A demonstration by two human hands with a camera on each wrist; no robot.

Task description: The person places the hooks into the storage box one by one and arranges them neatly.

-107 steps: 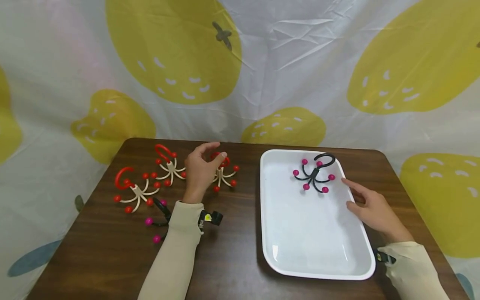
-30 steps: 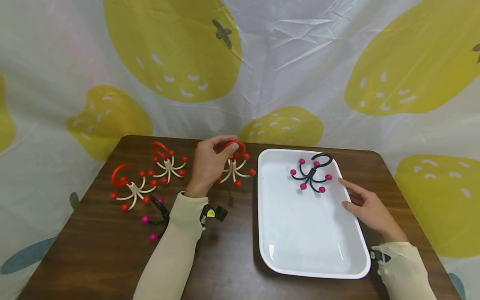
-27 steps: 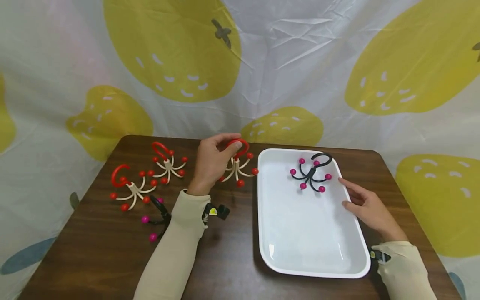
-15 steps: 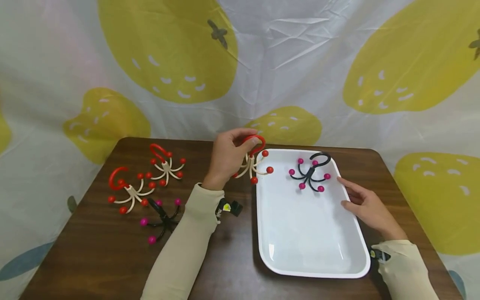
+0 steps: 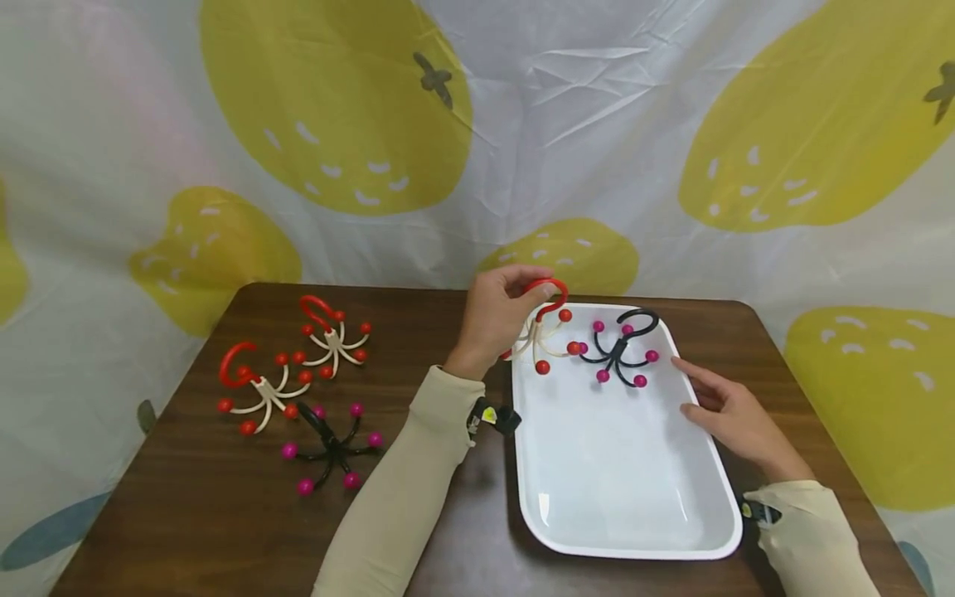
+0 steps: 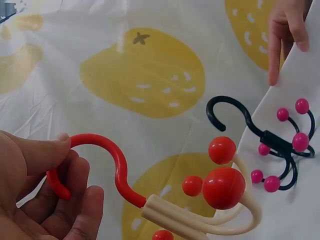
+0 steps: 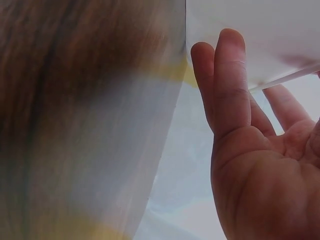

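My left hand (image 5: 496,313) pinches the red curved hook of a red-and-cream claw-shaped hook hanger (image 6: 172,218) between thumb and fingers. Its splayed cream arms, tipped with red balls, hang over the back left corner of a white tray (image 5: 619,464). Inside the tray, at the back, lies a black hook hanger (image 5: 618,352) with pink balls, overlapped in the head view by one red ball. My right hand (image 5: 734,419) is at the tray's right side, index finger and thumb at the rim. In the right wrist view its fingers (image 7: 231,85) extend straight against the tray's outer wall.
On the left of the brown table (image 5: 186,514) sit two more red-and-cream hook hangers, one at the back (image 5: 332,342) and one nearer the left edge (image 5: 267,391). In front of them stands another black-and-pink hook hanger (image 5: 336,452). A lemon-print curtain (image 5: 515,166) hangs behind the table.
My left hand has taken hold of the red-and-cream hook hanger from the table and carried it right, over the tray's back left corner. The right hand stays at the tray's edge.
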